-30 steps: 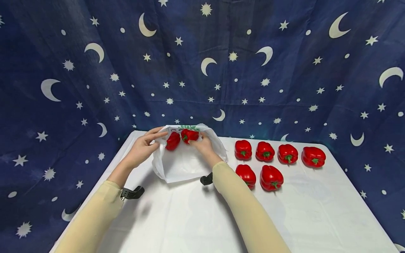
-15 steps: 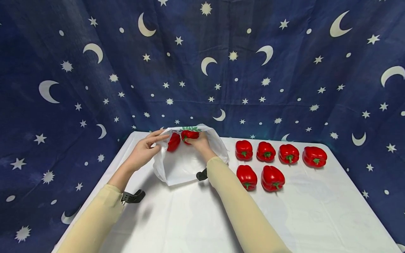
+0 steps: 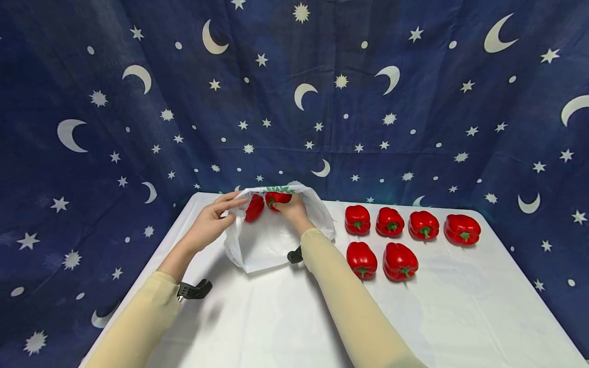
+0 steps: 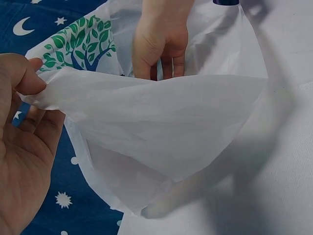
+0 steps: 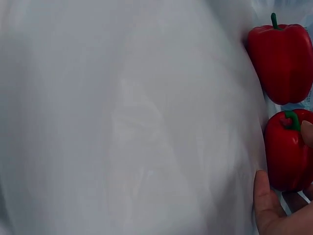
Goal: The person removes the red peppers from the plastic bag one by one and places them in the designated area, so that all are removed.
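Observation:
A white plastic bag (image 3: pixel 269 250) with a green tree print (image 4: pixel 80 44) lies on its side, its mouth facing me. My left hand (image 3: pixel 212 221) pinches the left edge of the mouth between thumb and fingers. Reaching inside, my right hand (image 3: pixel 292 210) grips a red bell pepper (image 5: pixel 285 159), thumb on top near the green stem and fingers around the lower side. A second red bell pepper (image 5: pixel 281 63) rests in the bag just to the left of it in the head view. From the left wrist, the bag's side hides both peppers.
Right of the bag, several red bell peppers stand in a back row (image 3: pixel 390 223), with two more (image 3: pixel 362 260) in front, close to my right forearm. They share a white-covered table (image 3: pixel 478 306). A blue curtain (image 3: pixel 271 102) with moons and stars hangs behind.
My right hand has pushed slightly deeper into the bag with the pepper, its forearm shifting left. The left hand keeps its hold on the bag edge.

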Action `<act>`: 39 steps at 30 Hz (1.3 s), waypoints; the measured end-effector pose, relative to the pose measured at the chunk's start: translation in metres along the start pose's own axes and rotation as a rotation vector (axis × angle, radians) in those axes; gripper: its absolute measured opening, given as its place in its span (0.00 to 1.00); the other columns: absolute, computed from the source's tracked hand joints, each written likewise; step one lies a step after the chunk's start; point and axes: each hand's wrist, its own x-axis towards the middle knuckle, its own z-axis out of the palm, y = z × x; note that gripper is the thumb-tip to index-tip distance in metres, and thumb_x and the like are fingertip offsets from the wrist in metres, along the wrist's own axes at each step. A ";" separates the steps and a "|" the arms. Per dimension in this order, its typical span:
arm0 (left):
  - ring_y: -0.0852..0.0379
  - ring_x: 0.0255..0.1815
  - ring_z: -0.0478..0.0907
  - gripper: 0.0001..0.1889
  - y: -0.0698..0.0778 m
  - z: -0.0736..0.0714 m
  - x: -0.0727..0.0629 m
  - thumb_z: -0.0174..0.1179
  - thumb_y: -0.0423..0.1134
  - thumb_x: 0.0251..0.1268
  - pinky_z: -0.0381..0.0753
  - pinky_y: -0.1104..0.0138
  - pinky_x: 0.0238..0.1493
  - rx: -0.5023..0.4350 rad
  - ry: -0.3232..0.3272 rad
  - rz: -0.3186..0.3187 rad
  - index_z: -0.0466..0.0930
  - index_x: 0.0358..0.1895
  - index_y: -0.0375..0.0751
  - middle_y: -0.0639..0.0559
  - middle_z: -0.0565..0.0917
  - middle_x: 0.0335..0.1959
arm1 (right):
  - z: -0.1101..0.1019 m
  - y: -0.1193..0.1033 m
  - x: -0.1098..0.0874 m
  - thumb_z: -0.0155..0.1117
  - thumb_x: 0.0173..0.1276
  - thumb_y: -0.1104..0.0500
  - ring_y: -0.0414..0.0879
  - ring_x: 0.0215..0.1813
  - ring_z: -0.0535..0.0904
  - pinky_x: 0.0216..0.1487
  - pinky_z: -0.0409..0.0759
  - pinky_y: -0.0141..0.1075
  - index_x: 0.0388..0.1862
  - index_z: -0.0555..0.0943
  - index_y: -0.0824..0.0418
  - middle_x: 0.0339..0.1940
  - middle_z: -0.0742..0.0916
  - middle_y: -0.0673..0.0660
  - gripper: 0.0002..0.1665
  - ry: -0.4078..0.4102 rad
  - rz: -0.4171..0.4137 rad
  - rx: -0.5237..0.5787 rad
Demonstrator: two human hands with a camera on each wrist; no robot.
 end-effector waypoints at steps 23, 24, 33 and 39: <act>0.55 0.80 0.53 0.25 -0.006 -0.006 -0.001 0.50 0.26 0.72 0.69 0.70 0.61 0.008 0.019 -0.009 0.80 0.68 0.44 0.57 0.65 0.78 | -0.031 0.001 -0.020 0.66 0.62 0.62 0.53 0.39 0.78 0.41 0.80 0.37 0.76 0.65 0.65 0.63 0.79 0.65 0.43 -0.343 -0.044 0.006; 0.55 0.80 0.53 0.25 -0.007 -0.007 -0.002 0.50 0.26 0.72 0.69 0.69 0.62 0.005 0.020 -0.008 0.80 0.68 0.44 0.57 0.64 0.78 | -0.033 0.000 -0.022 0.66 0.62 0.62 0.52 0.39 0.77 0.41 0.79 0.37 0.77 0.65 0.65 0.64 0.79 0.65 0.43 -0.369 -0.043 0.005; 0.57 0.80 0.54 0.24 -0.008 -0.007 -0.005 0.49 0.26 0.73 0.64 0.63 0.70 -0.009 0.012 -0.004 0.79 0.68 0.42 0.57 0.65 0.77 | -0.046 0.001 -0.024 0.64 0.59 0.64 0.52 0.57 0.76 0.53 0.81 0.46 0.77 0.67 0.59 0.72 0.74 0.62 0.44 -0.603 -0.021 -0.019; 0.56 0.80 0.54 0.24 -0.008 -0.008 -0.004 0.50 0.26 0.72 0.63 0.59 0.69 0.000 0.008 -0.002 0.78 0.69 0.40 0.55 0.64 0.78 | -0.052 -0.001 -0.028 0.60 0.55 0.69 0.48 0.46 0.78 0.48 0.80 0.45 0.76 0.69 0.57 0.69 0.75 0.59 0.45 -0.725 -0.009 -0.025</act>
